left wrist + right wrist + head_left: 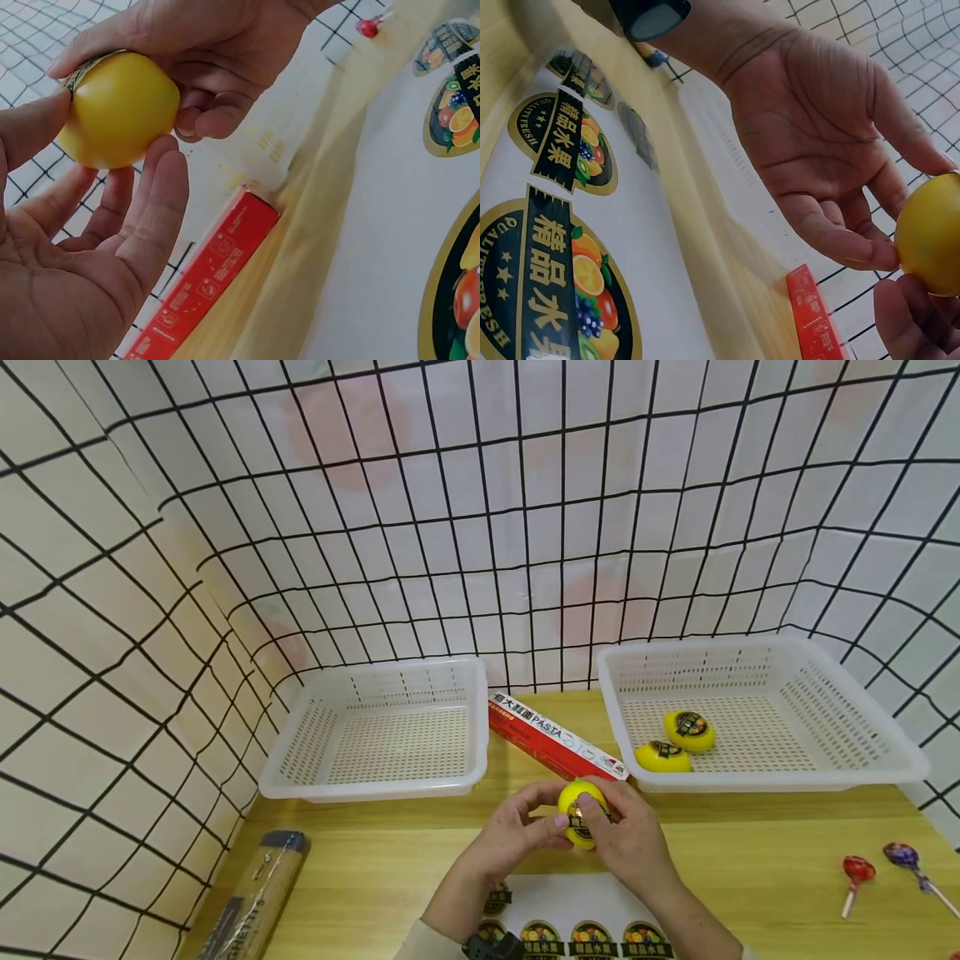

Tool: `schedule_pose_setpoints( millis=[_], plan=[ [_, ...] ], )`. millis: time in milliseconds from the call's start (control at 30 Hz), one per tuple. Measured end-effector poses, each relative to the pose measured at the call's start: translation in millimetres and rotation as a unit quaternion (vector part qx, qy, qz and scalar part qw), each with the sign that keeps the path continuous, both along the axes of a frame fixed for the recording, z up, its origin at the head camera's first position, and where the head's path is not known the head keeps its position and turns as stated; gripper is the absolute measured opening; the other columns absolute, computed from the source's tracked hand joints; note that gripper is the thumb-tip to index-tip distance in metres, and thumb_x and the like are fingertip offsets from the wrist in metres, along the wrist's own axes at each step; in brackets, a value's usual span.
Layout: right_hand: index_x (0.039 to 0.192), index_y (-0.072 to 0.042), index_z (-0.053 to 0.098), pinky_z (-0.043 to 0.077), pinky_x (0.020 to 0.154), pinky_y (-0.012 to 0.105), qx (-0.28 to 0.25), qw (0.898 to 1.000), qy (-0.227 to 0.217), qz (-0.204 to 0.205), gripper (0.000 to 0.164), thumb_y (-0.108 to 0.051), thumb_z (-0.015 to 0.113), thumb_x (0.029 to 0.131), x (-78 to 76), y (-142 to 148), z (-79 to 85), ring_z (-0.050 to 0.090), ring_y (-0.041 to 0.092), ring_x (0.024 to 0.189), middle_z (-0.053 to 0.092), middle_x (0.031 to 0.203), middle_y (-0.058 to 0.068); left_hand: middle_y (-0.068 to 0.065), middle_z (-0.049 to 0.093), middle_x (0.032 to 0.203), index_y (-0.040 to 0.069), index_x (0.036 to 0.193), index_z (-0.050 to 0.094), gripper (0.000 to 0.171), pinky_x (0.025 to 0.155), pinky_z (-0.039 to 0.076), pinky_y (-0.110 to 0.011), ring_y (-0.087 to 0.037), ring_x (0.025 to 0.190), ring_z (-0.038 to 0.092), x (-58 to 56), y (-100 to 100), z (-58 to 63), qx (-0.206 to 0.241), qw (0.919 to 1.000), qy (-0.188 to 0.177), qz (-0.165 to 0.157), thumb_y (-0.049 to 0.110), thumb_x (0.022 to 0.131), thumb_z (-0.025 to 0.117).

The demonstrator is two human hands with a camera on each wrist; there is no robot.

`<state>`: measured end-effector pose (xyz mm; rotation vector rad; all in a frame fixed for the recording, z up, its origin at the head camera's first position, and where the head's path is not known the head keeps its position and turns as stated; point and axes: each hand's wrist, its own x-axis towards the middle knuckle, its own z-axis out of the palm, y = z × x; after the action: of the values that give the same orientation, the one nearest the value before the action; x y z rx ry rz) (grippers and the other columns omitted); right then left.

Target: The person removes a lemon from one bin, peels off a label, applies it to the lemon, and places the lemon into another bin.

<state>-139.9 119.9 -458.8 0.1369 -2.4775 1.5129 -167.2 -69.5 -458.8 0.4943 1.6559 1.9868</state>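
Both hands hold a yellow lemon (576, 802) above the table, with a dark round fruit sticker on its upper side. My left hand (510, 831) pinches it from the left, thumb against the sticker's edge. From the other side my right hand (633, 835) grips it, its thumb lying over the sticker. The left wrist view shows the lemon's (124, 112) plain underside between the fingers of both hands. Below the hands lies a white sheet of stickers (562, 893), with several round stickers (570, 142) on it.
Two stickered lemons (690, 731) sit in the right white basket (780, 781). A second white basket (375, 789) stands at left. Between them lies a red pasta box (555, 739). A spaghetti pack (258, 893) is at front left; two lollipops (857, 870) lie at right. Black wire mesh (525, 527) encloses the table.
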Motion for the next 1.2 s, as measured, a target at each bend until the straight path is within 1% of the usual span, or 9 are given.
schedule_pose_setpoints(
  millis=[233, 333, 433, 567, 667, 800, 900, 1033, 1200],
  plan=[
    [0.119, -0.003, 0.074, 0.053, 0.058, 0.022, -0.018, 0.999, 0.023, -0.031, 0.034, -0.025, 0.050, 0.108, -0.5, -1.8, -4.2, 0.055, 0.005, 0.081, 0.067, 0.105, 0.010, -0.009, 0.055, 0.132, 0.005, 0.147, 0.050, 0.047, 0.091, 0.060, -0.033, -0.014, 0.104, 0.067, 0.5, 1.8, -1.8, -0.007, 0.9999, 0.007, 0.008, 0.017, 0.102, 0.061],
    [0.121, -0.001, 0.073, 0.053, 0.062, 0.022, -0.018, 0.999, 0.014, -0.039, 0.040, -0.026, 0.044, 0.110, -0.8, -2.3, -4.8, 0.055, 0.006, 0.084, 0.068, 0.106, 0.011, -0.010, 0.055, 0.131, 0.005, 0.146, 0.051, 0.048, 0.088, 0.060, -0.030, -0.014, 0.103, 0.066, 2.8, 4.3, -0.2, -0.012, 0.9996, 0.012, 0.022, 0.019, 0.101, 0.062],
    [0.124, -0.001, 0.071, 0.053, 0.073, 0.023, -0.013, 0.999, 0.002, -0.041, 0.044, -0.028, 0.038, 0.112, -0.2, -3.9, -5.4, 0.057, 0.009, 0.091, 0.069, 0.110, 0.011, -0.009, 0.057, 0.125, 0.004, 0.142, 0.054, 0.050, 0.081, 0.060, -0.026, -0.013, 0.094, 0.066, 6.5, 9.0, 2.7, -0.040, 0.9974, 0.032, 0.051, 0.025, 0.098, 0.067],
    [0.122, -0.003, 0.072, 0.050, 0.079, 0.024, 0.013, 0.999, 0.020, -0.028, 0.042, -0.025, 0.037, 0.112, 2.6, -8.6, -7.8, 0.056, 0.009, 0.091, 0.069, 0.105, 0.006, -0.002, 0.059, 0.111, 0.009, 0.131, 0.057, 0.051, 0.070, 0.055, -0.021, -0.010, 0.081, 0.060, 13.0, 16.1, 5.4, -0.121, 0.9856, 0.076, 0.091, 0.038, 0.093, 0.075],
    [0.112, -0.005, 0.075, 0.049, 0.071, 0.024, 0.033, 0.997, 0.066, -0.017, 0.033, -0.017, 0.044, 0.110, 4.5, -13.1, -10.5, 0.052, 0.006, 0.080, 0.065, 0.093, 0.000, 0.002, 0.061, 0.096, 0.015, 0.120, 0.058, 0.046, 0.062, 0.050, -0.021, -0.008, 0.073, 0.057, 16.7, 19.6, 6.1, -0.188, 0.9709, 0.105, 0.104, 0.045, 0.090, 0.076],
    [0.101, -0.006, 0.076, 0.048, 0.066, 0.023, 0.042, 0.993, 0.106, -0.018, 0.027, -0.009, 0.050, 0.107, 6.0, -16.6, -12.2, 0.050, 0.002, 0.076, 0.061, 0.087, -0.004, 0.006, 0.059, 0.079, 0.018, 0.106, 0.062, 0.039, 0.054, 0.046, -0.022, -0.006, 0.063, 0.053, 18.9, 22.6, 5.8, -0.244, 0.9542, 0.128, 0.116, 0.053, 0.090, 0.073],
    [0.104, -0.007, 0.077, 0.049, 0.067, 0.023, 0.028, 0.995, 0.091, -0.019, 0.031, -0.012, 0.047, 0.109, 6.6, -16.8, -12.0, 0.051, 0.003, 0.077, 0.062, 0.089, -0.003, 0.007, 0.057, 0.075, 0.017, 0.101, 0.063, 0.038, 0.052, 0.044, -0.022, -0.005, 0.061, 0.051, 19.8, 24.1, 4.2, -0.258, 0.9466, 0.144, 0.128, 0.054, 0.094, 0.066],
    [0.110, -0.007, 0.078, 0.050, 0.067, 0.022, 0.005, 0.998, 0.057, -0.016, 0.039, -0.020, 0.041, 0.111, 6.4, -15.5, -10.8, 0.052, 0.005, 0.077, 0.064, 0.092, -0.001, 0.006, 0.056, 0.074, 0.014, 0.102, 0.064, 0.038, 0.052, 0.045, -0.022, -0.003, 0.061, 0.050, 20.7, 25.6, 1.7, -0.259, 0.9413, 0.163, 0.143, 0.051, 0.101, 0.056],
    [0.108, -0.009, 0.079, 0.050, 0.065, 0.022, -0.012, 0.999, 0.033, -0.019, 0.041, -0.023, 0.040, 0.111, 5.9, -14.1, -8.4, 0.054, 0.005, 0.080, 0.066, 0.093, 0.000, 0.007, 0.056, 0.073, 0.014, 0.096, 0.064, 0.041, 0.054, 0.044, -0.021, -0.002, 0.062, 0.049, 19.8, 26.3, 0.2, -0.263, 0.9354, 0.181, 0.151, 0.048, 0.108, 0.044]
  ],
)
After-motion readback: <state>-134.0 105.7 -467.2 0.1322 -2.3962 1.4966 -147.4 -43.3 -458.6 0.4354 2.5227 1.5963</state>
